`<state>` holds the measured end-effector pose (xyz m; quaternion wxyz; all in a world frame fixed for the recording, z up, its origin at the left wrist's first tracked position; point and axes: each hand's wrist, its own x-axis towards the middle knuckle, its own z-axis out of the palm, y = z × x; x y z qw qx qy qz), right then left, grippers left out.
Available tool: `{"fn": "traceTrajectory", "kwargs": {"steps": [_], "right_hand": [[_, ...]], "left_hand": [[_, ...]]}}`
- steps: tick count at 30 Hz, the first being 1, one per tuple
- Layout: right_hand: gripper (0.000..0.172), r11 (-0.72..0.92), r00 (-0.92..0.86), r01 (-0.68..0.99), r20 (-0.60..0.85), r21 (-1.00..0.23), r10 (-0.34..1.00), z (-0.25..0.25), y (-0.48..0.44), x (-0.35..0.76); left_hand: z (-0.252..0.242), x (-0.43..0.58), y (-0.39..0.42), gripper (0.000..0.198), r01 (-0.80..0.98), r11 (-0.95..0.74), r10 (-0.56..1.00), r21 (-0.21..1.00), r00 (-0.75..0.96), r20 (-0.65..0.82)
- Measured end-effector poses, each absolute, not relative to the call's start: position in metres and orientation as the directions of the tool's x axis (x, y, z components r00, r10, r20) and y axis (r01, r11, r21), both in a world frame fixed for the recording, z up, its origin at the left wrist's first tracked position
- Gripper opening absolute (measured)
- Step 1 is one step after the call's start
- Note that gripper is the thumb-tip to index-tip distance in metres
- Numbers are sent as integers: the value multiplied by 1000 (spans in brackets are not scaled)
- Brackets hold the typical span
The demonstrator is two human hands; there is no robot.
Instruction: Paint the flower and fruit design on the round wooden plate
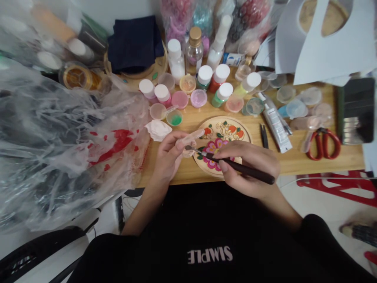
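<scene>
My left hand point(172, 151) is closed around a small clear plastic cup point(190, 149), whose lid point(193, 135) stands flipped up beside the thumb. Between the fingers of my right hand point(250, 165) is a palette knife point(247, 171) with a dark handle. Its metal tip reaches the mouth of the cup; the contents are too small to make out. Below and behind both hands lies a round wooden board point(247, 135) decorated with a pink flower point(218, 145), orange fruits and gold lines. A crumpled white tissue point(159, 129) rests just beyond my left hand.
Small paint cups point(198, 98) and white-capped bottles point(222, 94) crowd the table's middle. To the right lie black tweezers point(264, 136), a white tube point(277, 127) and red-handled pliers point(323, 144). Clear plastic sheeting point(73, 157) covers the left side.
</scene>
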<state>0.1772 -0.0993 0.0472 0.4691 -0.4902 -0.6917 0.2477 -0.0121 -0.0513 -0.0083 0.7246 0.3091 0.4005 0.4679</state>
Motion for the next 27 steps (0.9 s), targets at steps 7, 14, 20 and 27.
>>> {"fn": "traceTrajectory", "kwargs": {"steps": [7, 14, 20, 27], "right_hand": [[17, 388, -31, 331, 401, -860, 916, 38, -99, 185], [8, 371, 38, 317, 402, -873, 915, 36, -106, 193], [8, 315, 119, 410, 392, -856, 912, 26, -121, 221], [6, 261, 133, 509, 375, -820, 918, 22, -122, 230]], "left_hand": [[-7, -11, -51, 43, -433, 387, 921, 814, 231, -315], [-10, -10, -50, 37, -483, 373, 927, 792, 227, -298], [-12, -12, -51, 41, -437, 380, 924, 815, 213, -317], [-12, -14, -51, 43, -422, 378, 923, 824, 239, -301]]}}
